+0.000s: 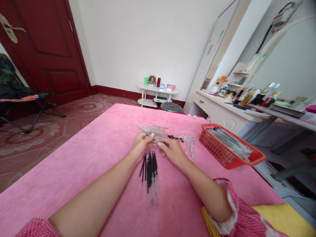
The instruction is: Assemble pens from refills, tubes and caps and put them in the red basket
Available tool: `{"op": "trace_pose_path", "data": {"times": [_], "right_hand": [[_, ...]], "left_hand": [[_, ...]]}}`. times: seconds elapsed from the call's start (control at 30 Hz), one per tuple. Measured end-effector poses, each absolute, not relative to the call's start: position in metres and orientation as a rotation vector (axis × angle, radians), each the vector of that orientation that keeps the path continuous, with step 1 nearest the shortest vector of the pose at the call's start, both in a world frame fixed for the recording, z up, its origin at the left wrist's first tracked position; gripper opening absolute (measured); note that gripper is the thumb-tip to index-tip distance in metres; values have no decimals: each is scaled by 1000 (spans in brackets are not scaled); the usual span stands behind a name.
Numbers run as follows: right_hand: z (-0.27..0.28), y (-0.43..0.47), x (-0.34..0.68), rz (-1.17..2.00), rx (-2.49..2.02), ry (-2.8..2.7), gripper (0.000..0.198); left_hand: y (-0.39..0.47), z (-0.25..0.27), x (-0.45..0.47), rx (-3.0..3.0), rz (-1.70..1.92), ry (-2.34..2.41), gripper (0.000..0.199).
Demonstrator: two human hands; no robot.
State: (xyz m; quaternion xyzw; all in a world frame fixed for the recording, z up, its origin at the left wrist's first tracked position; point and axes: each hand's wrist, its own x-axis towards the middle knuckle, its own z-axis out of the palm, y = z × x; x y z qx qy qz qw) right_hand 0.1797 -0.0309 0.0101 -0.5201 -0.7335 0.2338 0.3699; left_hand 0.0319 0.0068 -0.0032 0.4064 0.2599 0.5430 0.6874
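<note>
Near the middle of the pink-covered table, my left hand (141, 144) is closed around a slim, translucent grey pen barrel (142, 129), which slants up to the left. My right hand (172, 150) pinches at the barrel's lower right end, close to the left fingertips; anything small between those fingers is hidden. Behind the hands lies a pile of clear tubes (159, 127). A fan of black-filled pen refills (149, 171) spreads out on the near side. To the right are several small black plugs (172, 136) and a scatter of short clear pieces (189, 141).
An orange-red basket (214, 149) full of grey pens (230, 143) stands at the table's right edge. Yellow cloth (283, 219) lies by my right sleeve. Beyond the pink cover (103, 148) are a dressing table (222, 110), a white stand (148, 88) and a folding chair (22, 95).
</note>
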Motion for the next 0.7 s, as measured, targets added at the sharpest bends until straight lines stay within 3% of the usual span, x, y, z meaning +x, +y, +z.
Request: {"op": "trace_pose_path", "data": {"times": [0.7], "right_hand": [[11,-32,180,500,-1291,-1985,22]], "left_hand": [[7,-5,32,958,1212,585,27]]}}
